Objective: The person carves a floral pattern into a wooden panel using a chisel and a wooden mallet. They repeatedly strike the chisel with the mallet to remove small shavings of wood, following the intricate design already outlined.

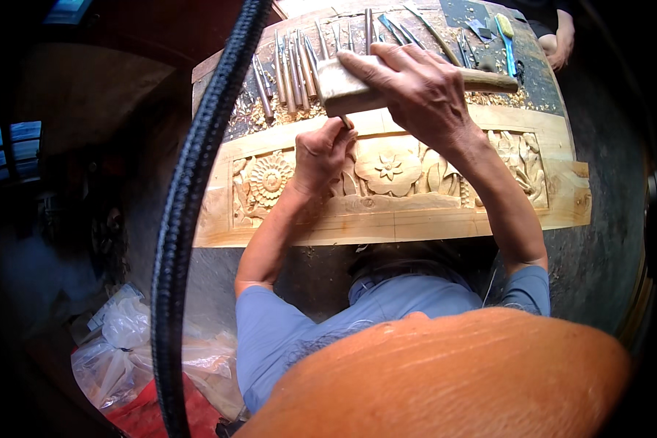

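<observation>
Along the near edge of the worktop [547, 87] lies the carved panel [388, 175]. The left hand [318, 157] is closed around a chisel [347, 123]; rightward, the right hand [432, 96] grasps a mallet [349, 89]. Carving seems in hand; next, probably a steady chisel and measured blow are needed.

Left of the fingers [372, 71] hangs a black cable [190, 168], with a window [11, 152] farther out, a clear bag [117, 358] and red sheet [135, 415] lower left, and, upper right, a brush [508, 47] and another person's hand [561, 51].
</observation>
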A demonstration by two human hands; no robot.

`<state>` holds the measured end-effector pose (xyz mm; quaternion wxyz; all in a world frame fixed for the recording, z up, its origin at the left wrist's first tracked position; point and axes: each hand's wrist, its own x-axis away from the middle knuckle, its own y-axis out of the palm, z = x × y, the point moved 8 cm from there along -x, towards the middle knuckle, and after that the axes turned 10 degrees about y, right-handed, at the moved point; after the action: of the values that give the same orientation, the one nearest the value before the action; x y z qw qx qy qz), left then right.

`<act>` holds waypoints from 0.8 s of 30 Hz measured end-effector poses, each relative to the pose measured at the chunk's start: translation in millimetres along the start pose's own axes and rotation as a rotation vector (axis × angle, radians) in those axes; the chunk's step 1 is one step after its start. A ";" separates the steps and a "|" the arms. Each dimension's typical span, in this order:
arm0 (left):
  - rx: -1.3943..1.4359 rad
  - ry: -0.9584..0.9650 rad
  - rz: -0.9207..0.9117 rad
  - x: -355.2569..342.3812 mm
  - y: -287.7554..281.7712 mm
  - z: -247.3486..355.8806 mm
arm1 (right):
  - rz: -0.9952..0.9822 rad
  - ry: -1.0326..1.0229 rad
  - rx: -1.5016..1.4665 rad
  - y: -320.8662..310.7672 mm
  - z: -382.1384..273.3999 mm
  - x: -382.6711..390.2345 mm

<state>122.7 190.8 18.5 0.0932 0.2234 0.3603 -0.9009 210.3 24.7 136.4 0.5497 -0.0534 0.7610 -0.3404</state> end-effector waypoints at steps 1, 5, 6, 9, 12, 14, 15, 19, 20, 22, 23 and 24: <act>0.130 -0.093 0.026 0.9 -0.3 -6.7 | 0.021 0.036 -0.033 -6.1 1.8 -3.7; 0.075 -0.018 -0.019 -2.5 -0.1 -4.0 | 0.121 0.142 -0.198 -24.4 5.0 -7.9; 0.026 0.014 -0.027 -4.0 -0.6 4.1 | 0.129 0.132 -0.212 -21.8 4.5 -4.8; -0.189 0.203 -0.039 -1.0 -0.2 16.3 | -0.103 0.013 0.025 11.7 -5.9 11.8; 0.038 0.055 0.002 -1.2 0.2 0.1 | 0.001 0.051 -0.033 -6.5 -1.6 4.0; 0.184 -0.048 -0.011 -2.3 2.1 -11.7 | 0.081 0.144 -0.211 -20.7 4.0 -4.9; 0.139 -0.022 -0.030 -2.1 1.4 -10.3 | 0.134 0.211 -0.346 -24.6 8.6 -5.3; -0.136 0.252 -0.066 -5.1 3.1 18.2 | -0.041 0.013 -0.010 6.0 -7.1 18.5; -0.199 0.305 -0.087 -4.7 3.6 22.9 | -0.091 0.035 0.034 7.6 -7.7 19.0; -0.147 0.186 -0.116 -5.2 2.9 16.1 | -0.023 0.014 0.048 -1.3 -7.3 15.8; -0.119 0.126 -0.128 -5.8 3.0 14.0 | 0.009 0.002 0.057 -6.6 -6.9 14.1; 0.021 0.022 -0.105 -7.8 0.6 4.8 | 0.029 0.054 0.000 -10.9 -3.6 10.3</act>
<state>128.2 187.1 24.9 0.0395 0.2152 0.3633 -0.9056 200.0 13.4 135.0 0.5340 -0.0332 0.7761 -0.3336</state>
